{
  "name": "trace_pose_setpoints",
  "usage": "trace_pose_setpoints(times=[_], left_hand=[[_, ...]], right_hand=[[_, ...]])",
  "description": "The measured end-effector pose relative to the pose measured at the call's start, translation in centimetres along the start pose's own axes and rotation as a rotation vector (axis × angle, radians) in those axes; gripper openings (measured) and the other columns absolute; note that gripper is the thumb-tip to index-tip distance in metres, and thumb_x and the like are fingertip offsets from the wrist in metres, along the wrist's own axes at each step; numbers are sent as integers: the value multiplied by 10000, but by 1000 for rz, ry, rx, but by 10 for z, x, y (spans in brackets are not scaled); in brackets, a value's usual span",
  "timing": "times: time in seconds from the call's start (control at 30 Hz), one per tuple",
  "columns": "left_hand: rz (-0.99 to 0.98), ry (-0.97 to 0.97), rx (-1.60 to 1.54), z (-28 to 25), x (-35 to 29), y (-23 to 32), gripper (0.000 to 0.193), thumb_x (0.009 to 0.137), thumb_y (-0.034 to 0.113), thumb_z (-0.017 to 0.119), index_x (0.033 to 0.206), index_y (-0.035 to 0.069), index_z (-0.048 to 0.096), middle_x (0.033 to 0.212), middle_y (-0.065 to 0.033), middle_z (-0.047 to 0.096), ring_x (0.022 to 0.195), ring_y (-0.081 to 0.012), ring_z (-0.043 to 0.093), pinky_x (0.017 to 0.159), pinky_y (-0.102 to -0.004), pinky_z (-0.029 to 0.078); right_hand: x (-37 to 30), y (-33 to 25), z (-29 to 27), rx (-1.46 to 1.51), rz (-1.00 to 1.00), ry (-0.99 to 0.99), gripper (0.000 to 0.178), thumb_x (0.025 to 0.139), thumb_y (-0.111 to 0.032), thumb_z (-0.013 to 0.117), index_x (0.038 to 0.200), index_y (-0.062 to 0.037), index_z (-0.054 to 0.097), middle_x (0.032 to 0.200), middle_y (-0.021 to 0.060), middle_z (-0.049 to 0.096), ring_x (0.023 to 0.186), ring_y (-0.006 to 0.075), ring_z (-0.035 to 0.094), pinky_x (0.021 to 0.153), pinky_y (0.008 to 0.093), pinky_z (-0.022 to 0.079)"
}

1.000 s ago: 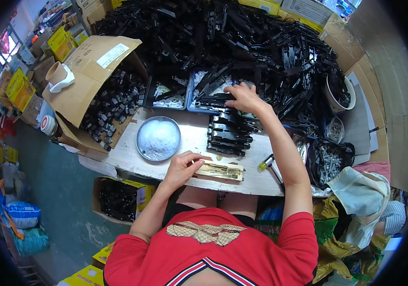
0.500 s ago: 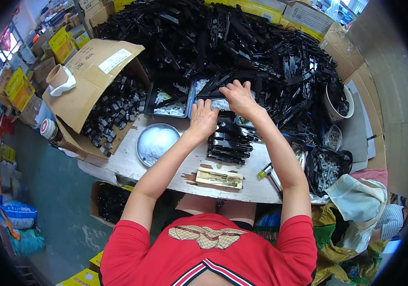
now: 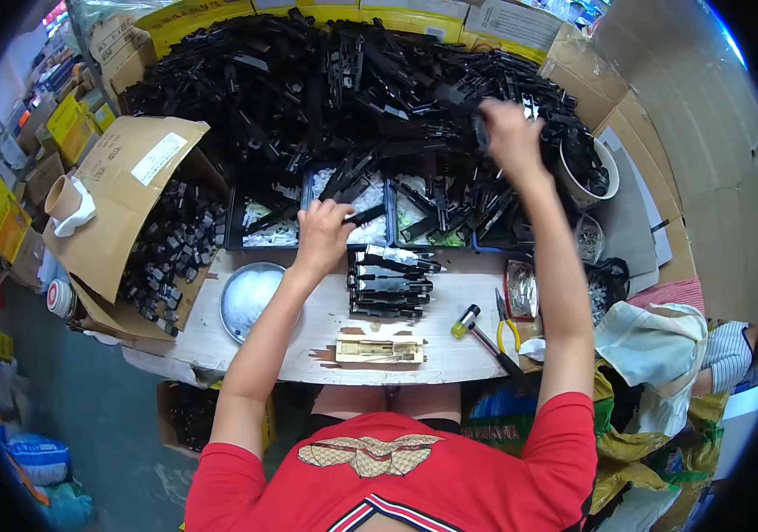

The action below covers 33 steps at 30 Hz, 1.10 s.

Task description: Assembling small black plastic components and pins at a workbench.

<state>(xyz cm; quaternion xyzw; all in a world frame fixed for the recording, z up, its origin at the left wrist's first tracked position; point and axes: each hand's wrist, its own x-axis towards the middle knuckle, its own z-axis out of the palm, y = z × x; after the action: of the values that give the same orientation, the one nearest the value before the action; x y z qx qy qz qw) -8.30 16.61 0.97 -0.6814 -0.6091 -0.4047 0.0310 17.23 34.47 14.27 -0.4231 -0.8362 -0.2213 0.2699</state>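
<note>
Head view: reaches with the right hand point(image 3: 512, 137) over the far-right side of the heap of black parts point(image 3: 308, 97), with bent, motion-blurred fingers; cannot make out their spread or any hold. Half curls the left hand point(image 3: 321, 238) over the second tray point(image 3: 390, 213) from the left, with a loose black part point(image 3: 365, 215) at the fingertips; cannot make out whether gripping or merely touching it.

Could bring a slide into the trays by tugging at the tangled heap. Could topple the row of black parts point(image 3: 390, 288), just nearer than the trays, by dropping the left wrist. Could spill the round dish point(image 3: 223, 310) by brushing it with the left forearm point(image 3: 259, 341), or knock the hammer point(image 3: 480, 336) off the near edge with the right.

For writing: at left, on the carton point(image 3: 122, 191), a white label point(image 3: 158, 159) too small to read; farther left, bold characters on yellow boxes point(image 3: 5, 215).
</note>
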Motion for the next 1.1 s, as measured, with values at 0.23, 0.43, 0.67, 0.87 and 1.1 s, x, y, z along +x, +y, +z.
trace_pose_setpoints(times=[0.23, 0.43, 0.67, 0.87, 1.1], left_hand=[[-423, 325, -748, -47, -9, 6, 153, 820, 37, 600, 952, -41, 608, 771, 17, 544, 683, -53, 487, 609, -194, 409], [-711, 443, -1102, -75, -40, -3, 162, 845, 74, 591, 986, -7, 595, 771, -14, 585, 567, -69, 537, 508, -189, 436], [-716, 438, -1128, -87, -64, 6, 158, 842, 74, 594, 977, -7, 598, 757, -6, 590, 571, -64, 538, 505, -184, 432], [-756, 432, -1154, -88, -72, 2, 142, 850, 76, 580, 964, -8, 590, 745, -20, 589, 526, -71, 527, 457, -190, 420], [-803, 389, -1219, -85, -73, 7, 132, 864, 86, 559, 953, -11, 567, 738, -57, 600, 492, -72, 512, 371, -189, 376]], right_hand=[[54, -6, -39, -153, -18, 84, 379, 738, -224, 656, 1096, -145, 561, 1080, 42, 555, 1025, 272, 501, 780, 476, 399], [-10, -144, 23, 155, -504, -315, 404, 679, 9, 554, 1058, -129, 561, 1056, 32, 537, 1033, 226, 452, 844, 448, 318], [-25, -196, 82, 16, -687, -226, 276, 773, -86, 549, 1045, -122, 576, 986, 34, 549, 1050, 202, 426, 949, 521, 232], [-26, -201, 93, -67, -715, -223, 201, 794, -155, 541, 984, -136, 606, 979, 33, 540, 1046, 197, 424, 963, 517, 217], [-31, -189, 96, -35, -739, -180, 177, 815, -183, 521, 977, -150, 582, 982, -1, 526, 1029, 166, 426, 952, 488, 244]])
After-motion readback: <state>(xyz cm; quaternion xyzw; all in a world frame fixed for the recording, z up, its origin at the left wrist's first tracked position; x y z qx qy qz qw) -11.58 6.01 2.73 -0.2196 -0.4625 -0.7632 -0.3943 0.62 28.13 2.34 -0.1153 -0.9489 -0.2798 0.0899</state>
